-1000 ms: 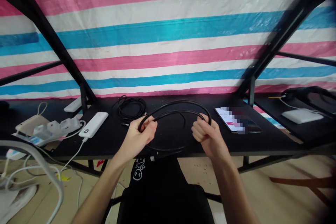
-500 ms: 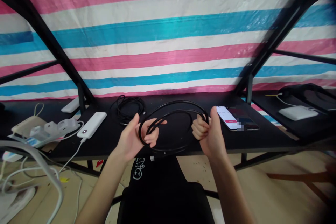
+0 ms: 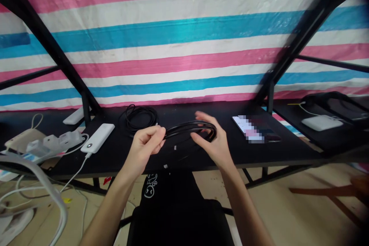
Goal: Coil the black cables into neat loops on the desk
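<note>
Above the front part of the black table [image 3: 242, 159], my left hand [image 3: 145, 144] pinches one end of a coiled black cable [image 3: 184, 125] between thumb and fingers. The coil's loops lie bunched together and stretch to the right. Their far bend rests in the palm side of my right hand [image 3: 216, 142], between thumb and forefinger. The fingers of that hand are spread, not closed around the loops. Behind my left hand a second black cable coil [image 3: 141, 116] lies on the table. The ends of the held cable cannot be made out.
A white power bank [image 3: 98, 138] with a cable lies left, near a power strip with several chargers [image 3: 52, 144]. To the right is a partly blurred phone [image 3: 245, 127], and farther right a white box [image 3: 321, 122]. Black frame posts [image 3: 72, 71] slant up before a striped sheet [image 3: 173, 34].
The loops, spread wide before, are now flattened together. My left hand has closed on them, while my right hand has opened from a fist and moved left.
</note>
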The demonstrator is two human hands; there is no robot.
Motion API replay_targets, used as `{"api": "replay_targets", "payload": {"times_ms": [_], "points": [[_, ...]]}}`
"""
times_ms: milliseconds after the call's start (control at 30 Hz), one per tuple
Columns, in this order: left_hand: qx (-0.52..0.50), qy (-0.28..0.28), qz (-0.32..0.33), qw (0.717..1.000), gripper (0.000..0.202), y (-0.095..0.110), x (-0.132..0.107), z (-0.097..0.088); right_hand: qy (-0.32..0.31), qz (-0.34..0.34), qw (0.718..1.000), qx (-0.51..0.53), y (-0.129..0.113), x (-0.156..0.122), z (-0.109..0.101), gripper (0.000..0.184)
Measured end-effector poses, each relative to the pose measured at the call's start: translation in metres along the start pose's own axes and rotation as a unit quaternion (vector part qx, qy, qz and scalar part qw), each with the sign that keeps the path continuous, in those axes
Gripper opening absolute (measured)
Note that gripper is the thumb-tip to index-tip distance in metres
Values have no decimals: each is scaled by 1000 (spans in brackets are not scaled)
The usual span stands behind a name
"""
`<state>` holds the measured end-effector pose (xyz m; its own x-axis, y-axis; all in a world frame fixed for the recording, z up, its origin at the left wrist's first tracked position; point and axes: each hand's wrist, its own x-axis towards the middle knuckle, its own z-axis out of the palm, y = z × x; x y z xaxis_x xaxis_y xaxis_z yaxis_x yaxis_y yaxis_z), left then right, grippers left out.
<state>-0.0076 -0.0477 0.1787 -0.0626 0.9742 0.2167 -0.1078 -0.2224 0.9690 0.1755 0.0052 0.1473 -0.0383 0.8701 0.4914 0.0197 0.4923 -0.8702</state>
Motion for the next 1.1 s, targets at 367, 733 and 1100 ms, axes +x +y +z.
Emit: {"api": "replay_targets", "payload": {"times_ms": [367, 733, 1100], "points": [[192, 51, 74, 977, 48, -8, -1, 6, -6, 242, 892, 382, -10, 6, -19, 61], [-121, 43, -150, 980, 68, -77, -24, 44, 149, 311, 802, 488, 2, -19, 5, 68], [-277, 162, -117, 940, 34, -43, -10, 30, -27, 276, 902, 332, 25, -35, 7, 45]]}}
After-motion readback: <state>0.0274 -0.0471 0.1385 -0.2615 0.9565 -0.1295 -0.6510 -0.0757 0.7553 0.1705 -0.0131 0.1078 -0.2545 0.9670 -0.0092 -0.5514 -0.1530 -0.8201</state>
